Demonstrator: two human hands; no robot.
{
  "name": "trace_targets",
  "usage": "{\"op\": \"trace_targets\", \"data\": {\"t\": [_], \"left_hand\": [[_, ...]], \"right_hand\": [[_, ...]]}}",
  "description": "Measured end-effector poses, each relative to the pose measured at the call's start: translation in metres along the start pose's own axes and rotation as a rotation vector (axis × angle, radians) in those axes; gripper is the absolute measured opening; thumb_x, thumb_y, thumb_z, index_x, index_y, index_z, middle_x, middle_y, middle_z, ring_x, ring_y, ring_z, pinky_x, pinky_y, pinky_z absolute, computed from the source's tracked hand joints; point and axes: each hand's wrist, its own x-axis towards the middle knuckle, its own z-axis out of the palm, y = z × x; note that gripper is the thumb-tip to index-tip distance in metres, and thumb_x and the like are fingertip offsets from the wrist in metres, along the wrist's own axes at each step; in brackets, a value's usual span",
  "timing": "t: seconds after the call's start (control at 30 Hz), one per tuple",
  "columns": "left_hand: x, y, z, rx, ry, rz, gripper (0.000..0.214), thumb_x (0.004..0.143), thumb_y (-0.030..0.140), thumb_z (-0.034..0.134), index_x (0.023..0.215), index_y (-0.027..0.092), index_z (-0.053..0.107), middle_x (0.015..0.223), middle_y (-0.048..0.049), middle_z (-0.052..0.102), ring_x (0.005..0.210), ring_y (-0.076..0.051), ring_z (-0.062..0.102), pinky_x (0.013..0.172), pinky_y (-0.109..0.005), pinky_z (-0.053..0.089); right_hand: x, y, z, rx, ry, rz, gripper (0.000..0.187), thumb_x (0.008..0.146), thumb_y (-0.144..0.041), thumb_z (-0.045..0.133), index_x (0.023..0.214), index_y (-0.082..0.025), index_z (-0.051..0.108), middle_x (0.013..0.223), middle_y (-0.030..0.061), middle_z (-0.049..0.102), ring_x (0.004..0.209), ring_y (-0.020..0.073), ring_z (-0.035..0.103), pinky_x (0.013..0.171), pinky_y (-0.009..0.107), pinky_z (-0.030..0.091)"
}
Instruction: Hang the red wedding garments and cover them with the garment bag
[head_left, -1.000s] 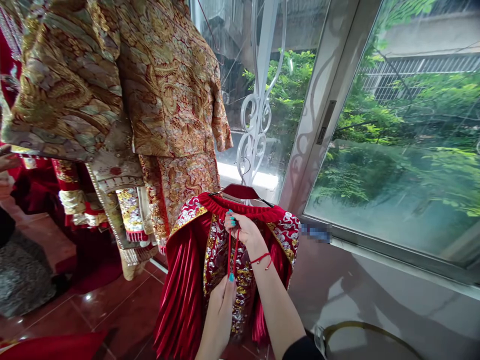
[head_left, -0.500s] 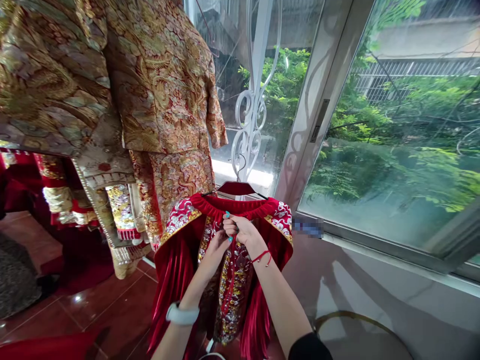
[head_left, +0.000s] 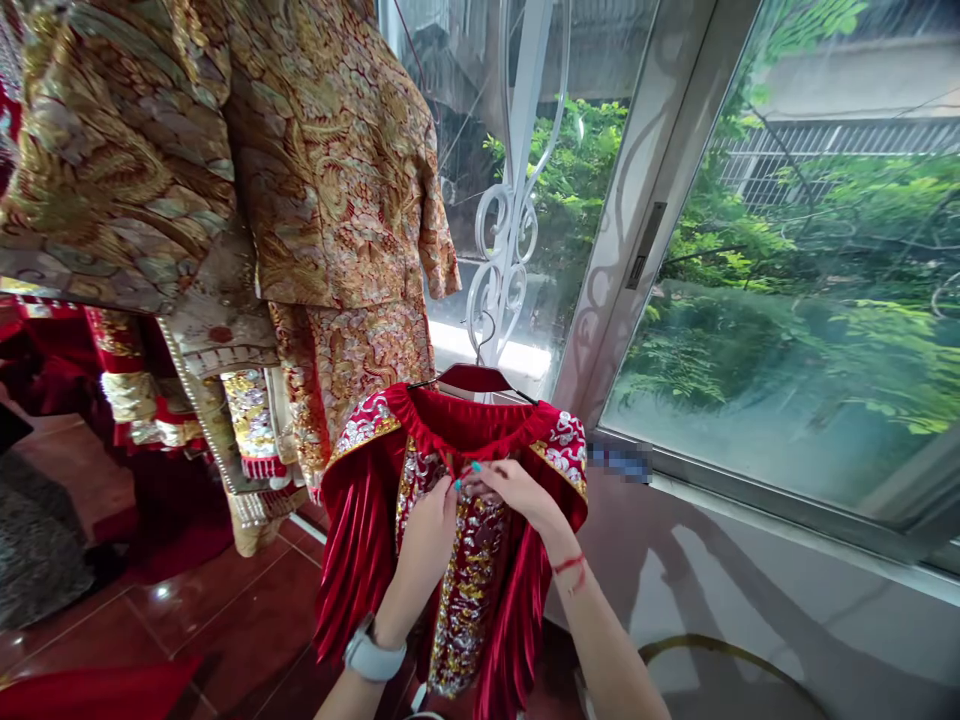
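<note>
A red velvet cape (head_left: 349, 560) with a gathered collar and silver and gold embroidered shoulders hangs from a dark hanger (head_left: 478, 378). Beneath it shows a red garment front (head_left: 465, 610) thick with gold and silver sequins. At the front of the collar, my left hand (head_left: 431, 530) is closed, fingertips pinching the cape's red neck tie. My right hand (head_left: 517, 492) meets it from the other side, thumb and fingers pinched on the tie too. Most of the tie is hidden by my fingers.
Gold embroidered jackets (head_left: 337, 190) hang close on the left, with red and gold garments (head_left: 142, 400) behind. A white scrolled metal post (head_left: 499, 240) stands behind the hanger. Sliding windows (head_left: 787, 330) and a low wall (head_left: 720, 590) lie to the right.
Both hands have come slightly lower, and the collar front is pulled down into a deeper dip. My right hand has turned flatter, its wrist further right. The dangling red cord no longer shows.
</note>
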Motion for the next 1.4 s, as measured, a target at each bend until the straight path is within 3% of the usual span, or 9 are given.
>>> {"op": "trace_targets", "data": {"t": [0.1,0.2,0.43,0.57,0.67,0.77,0.87,1.2,1.4], "left_hand": [[-0.002,-0.005,-0.004,-0.114,0.016,-0.004,0.044,0.093,0.035,0.032,0.114,0.011,0.063,0.117,-0.0214,0.07,0.108,-0.032,0.067,0.093,-0.043,0.048],[-0.005,-0.002,-0.008,-0.171,-0.004,0.042,0.044,0.092,0.038,0.032,0.109,0.014,0.065,0.113,-0.0187,0.072,0.105,-0.032,0.068,0.092,-0.043,0.049],[-0.004,0.012,-0.019,-0.149,-0.062,0.097,0.041,0.092,0.039,0.035,0.102,0.018,0.068,0.095,-0.0143,0.076,0.086,-0.031,0.07,0.08,-0.041,0.05],[-0.001,0.01,-0.025,-0.237,-0.045,0.092,0.035,0.089,0.041,0.04,0.094,0.018,0.067,0.091,-0.0121,0.074,0.083,-0.028,0.068,0.08,-0.038,0.05],[-0.003,0.008,-0.026,-0.296,-0.04,0.072,0.034,0.089,0.046,0.041,0.084,0.02,0.063,0.084,-0.0092,0.072,0.079,-0.026,0.066,0.076,-0.035,0.05],[-0.008,0.009,-0.019,-0.3,-0.051,0.06,0.032,0.089,0.045,0.042,0.081,0.021,0.061,0.083,-0.0095,0.071,0.079,-0.026,0.065,0.077,-0.036,0.05],[-0.012,0.014,-0.008,-0.322,-0.038,0.086,0.033,0.09,0.041,0.037,0.087,0.02,0.062,0.091,-0.0121,0.071,0.085,-0.027,0.065,0.084,-0.039,0.049],[-0.015,0.036,-0.02,-0.366,0.028,0.074,0.04,0.092,0.05,0.035,0.081,0.019,0.059,0.074,-0.0042,0.062,0.07,-0.02,0.055,0.074,-0.033,0.045],[-0.014,0.02,-0.003,-0.331,-0.009,0.043,0.039,0.091,0.046,0.033,0.087,0.019,0.061,0.083,-0.0093,0.067,0.082,-0.025,0.062,0.08,-0.036,0.046]], "right_hand": [[-0.03,0.003,-0.006,-0.42,0.244,-0.405,0.019,0.088,-0.032,0.062,0.1,-0.021,0.072,0.103,0.01,0.071,0.101,0.0268,0.064,0.096,0.045,0.046],[-0.034,0.0,-0.002,-0.737,0.107,-0.725,0.028,0.094,-0.022,0.053,0.116,-0.03,0.068,0.122,0.0059,0.067,0.126,0.0247,0.051,0.116,0.053,0.024],[0.0,-0.012,-0.005,-0.842,-0.154,-0.812,0.033,0.1,-0.024,0.038,0.104,-0.026,0.071,0.102,0.0087,0.072,0.097,0.0216,0.062,0.098,0.044,0.044],[-0.022,-0.008,0.005,-0.606,0.062,-0.742,0.021,0.095,-0.03,0.052,0.098,-0.026,0.072,0.101,0.0089,0.07,0.099,0.0248,0.06,0.097,0.045,0.043],[-0.042,0.005,0.019,-0.273,0.297,-0.431,0.026,0.091,-0.041,0.056,0.083,-0.022,0.072,0.081,0.0081,0.068,0.079,0.0242,0.061,0.078,0.038,0.048],[-0.038,0.008,0.029,0.031,0.128,-0.023,0.037,0.085,-0.052,0.061,0.072,-0.019,0.068,0.067,0.004,0.064,0.068,0.0202,0.061,0.069,0.034,0.049],[-0.012,-0.005,0.037,0.268,-0.064,0.171,0.035,0.072,-0.05,0.075,0.072,-0.016,0.067,0.067,0.0023,0.065,0.07,0.0177,0.063,0.073,0.032,0.05],[0.043,-0.062,0.035,0.522,-0.187,0.329,0.02,0.089,-0.01,0.055,0.07,-0.015,0.056,0.058,-0.0011,0.059,0.055,0.0113,0.058,0.063,0.026,0.051],[0.037,-0.052,0.031,0.608,-0.2,0.328,0.023,0.093,-0.01,0.046,0.071,-0.017,0.049,0.053,-0.0059,0.046,0.046,0.0074,0.044,0.05,0.02,0.042]]}}
